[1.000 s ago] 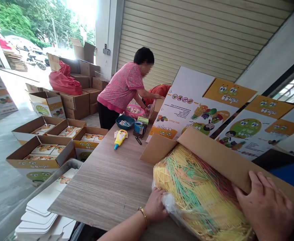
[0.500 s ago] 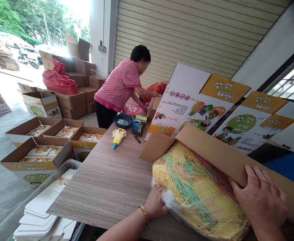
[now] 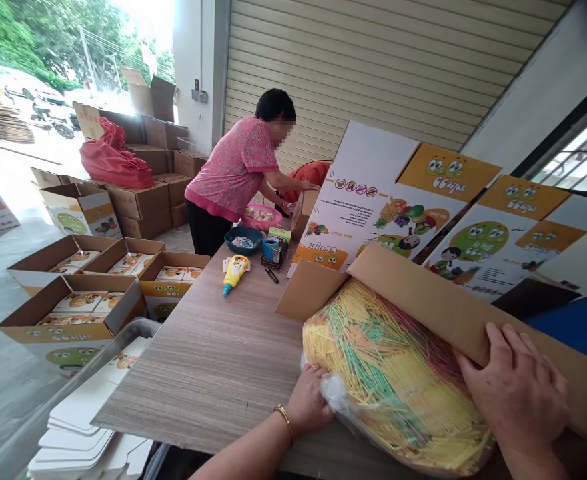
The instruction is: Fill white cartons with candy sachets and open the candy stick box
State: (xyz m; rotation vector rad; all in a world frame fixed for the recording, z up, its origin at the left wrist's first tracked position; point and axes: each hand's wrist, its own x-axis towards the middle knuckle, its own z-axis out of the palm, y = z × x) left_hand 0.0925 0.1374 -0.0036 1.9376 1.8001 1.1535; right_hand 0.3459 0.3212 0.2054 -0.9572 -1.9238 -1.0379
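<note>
Two hands, lower right of frame: left hand (image 3: 309, 407), its grip clamped on the clear bag (image 3: 398, 387) of yellow, green and pink sticks, half inside the cardboard box (image 3: 438, 310) on the worktop (image 3: 213, 360); right hand (image 3: 516, 393), fingers apart, seemingly presses its flap.

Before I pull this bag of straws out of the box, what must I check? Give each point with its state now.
1. Left hand grips the bag at its plastic edge: ok.
2. Right hand lies flat on the box flap, steadying it: ok.
3. Bare table in front of the bag: ok.
4. Glue bottle well away from the bag: ok.
5. Bag without tears: cannot tell.
6. How much of the bag is inside the box: cannot tell.
</note>
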